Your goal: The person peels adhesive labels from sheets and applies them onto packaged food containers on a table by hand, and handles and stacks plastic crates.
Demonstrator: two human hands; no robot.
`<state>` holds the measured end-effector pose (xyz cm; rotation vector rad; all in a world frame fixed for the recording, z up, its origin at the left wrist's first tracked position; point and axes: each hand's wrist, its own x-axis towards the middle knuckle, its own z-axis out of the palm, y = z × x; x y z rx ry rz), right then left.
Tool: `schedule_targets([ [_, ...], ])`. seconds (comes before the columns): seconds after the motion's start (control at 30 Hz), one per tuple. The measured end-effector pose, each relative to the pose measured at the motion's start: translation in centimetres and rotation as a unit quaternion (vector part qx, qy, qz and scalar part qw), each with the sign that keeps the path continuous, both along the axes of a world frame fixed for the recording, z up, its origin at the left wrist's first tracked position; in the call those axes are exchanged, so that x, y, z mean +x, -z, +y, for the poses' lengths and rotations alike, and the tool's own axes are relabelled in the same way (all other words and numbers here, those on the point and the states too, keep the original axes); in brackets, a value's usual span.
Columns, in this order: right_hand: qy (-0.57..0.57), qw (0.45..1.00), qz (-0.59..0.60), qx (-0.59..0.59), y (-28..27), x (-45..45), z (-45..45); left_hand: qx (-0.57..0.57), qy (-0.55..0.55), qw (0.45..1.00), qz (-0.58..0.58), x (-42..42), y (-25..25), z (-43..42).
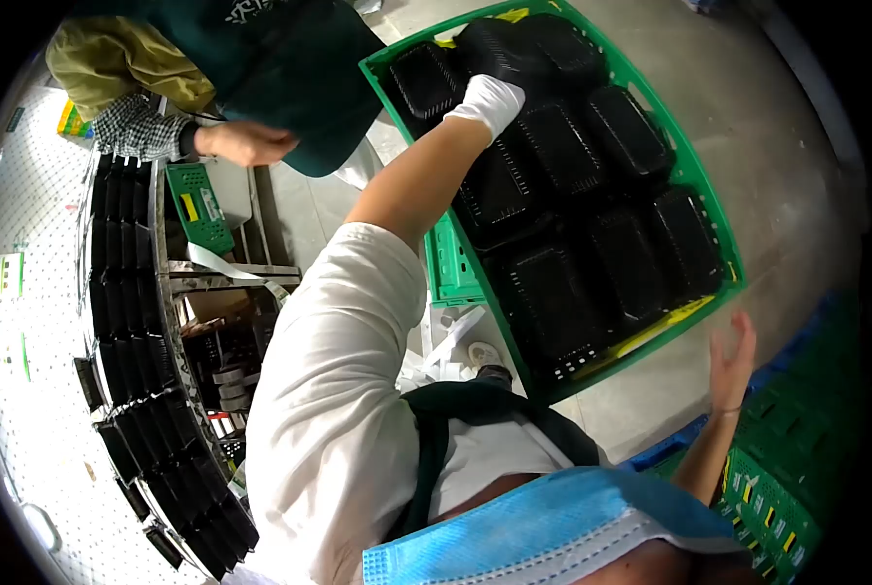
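Note:
My left hand (493, 103), in a white glove, reaches into a large green crate (685, 171) and touches the black plastic containers (558, 141) near its far end. Its fingers are hard to make out against a dark container (499, 49), so its grip cannot be told. The black containers stand in rows and fill the crate. My right hand (733, 361) is bare and held just outside the crate's near right corner, fingers apart, with nothing in it.
At the upper left is another person's bare hand (251, 143), below a checked sleeve. Black trays (129, 312) line a curved rack at the left. Small green crates stand beside the rack (200, 207) and at the lower right (768, 517). White strips (451, 336) lie on the floor.

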<state>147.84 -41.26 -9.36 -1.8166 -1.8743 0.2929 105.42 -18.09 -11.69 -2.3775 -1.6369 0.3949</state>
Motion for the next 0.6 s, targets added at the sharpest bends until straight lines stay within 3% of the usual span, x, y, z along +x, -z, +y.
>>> schedule_targets([
  [0.03, 0.034, 0.999, 0.018, -0.038, 0.1, 0.3, -1.9, -0.092, -0.075, 0.993, 0.020, 0.4, 0.1, 0.3],
  [0.1, 0.042, 0.997, 0.045, -0.047, 0.2, 0.2, -4.0, -0.172, -0.136, 0.963, -0.155, -0.2, -0.5, 0.2],
  [0.13, 0.045, 0.995, 0.075, -0.048, -0.2, 0.0, -5.0, -0.228, -0.230, 0.924, -0.202, -0.3, -1.3, 0.0],
  [0.17, 0.050, 0.995, 0.073, -0.049, -0.5, -0.5, -5.5, -0.168, -0.183, 0.944, -0.219, -0.9, -1.7, -1.3],
  [0.23, -0.058, 0.988, 0.135, -0.035, -2.0, -4.5, -5.6, 0.050, -0.038, 0.947, -0.316, -2.3, -1.6, -5.6],
  [0.27, -0.096, 0.966, 0.232, -0.054, -3.3, -8.3, -5.7, 0.098, -0.033, 0.935, -0.338, -2.9, -1.6, -8.1],
  [0.3, -0.211, 0.943, 0.249, -0.069, -5.0, -11.5, -5.8, 0.145, -0.024, 0.921, -0.361, -3.5, -1.8, -10.5],
  [0.33, -0.363, 0.898, 0.246, -0.030, -7.1, -15.2, -5.9, 0.134, -0.047, 0.926, -0.350, -4.4, -2.2, -12.9],
  [0.4, -0.559, 0.784, 0.268, -0.008, -8.5, -21.8, -7.5, 0.157, -0.066, 0.931, -0.323, -8.2, -1.7, -17.1],
  [0.43, -0.603, 0.736, 0.308, 0.006, -8.0, -25.0, -9.0, 0.193, -0.063, 0.930, -0.308, -9.8, -1.1, -19.0],
  [0.47, -0.630, 0.719, 0.293, -0.003, -8.1, -27.5, -10.3, 0.113, -0.162, 0.928, -0.316, -9.0, -4.7, -22.7],
  [0.5, -0.651, 0.708, 0.275, -0.010, -8.1, -29.6, -11.7, 0.132, -0.077, 0.907, -0.391, -12.3, -3.3, -25.5],
  [0.53, -0.653, 0.700, 0.288, -0.016, -7.3, -31.5, -13.1, 0.110, -0.128, 0.911, -0.377, -14.7, -2.2, -28.5],
  [0.57, -0.648, 0.700, 0.299, -0.023, -6.1, -32.9, -14.3, 0.145, -0.053, 0.897, -0.414, -17.1, -0.6, -31.3],
  [0.6, -0.627, 0.716, 0.300, -0.070, -5.1, -33.9, -15.4, 0.043, -0.168, 0.776, -0.607, -17.4, 0.1, -35.8],
])
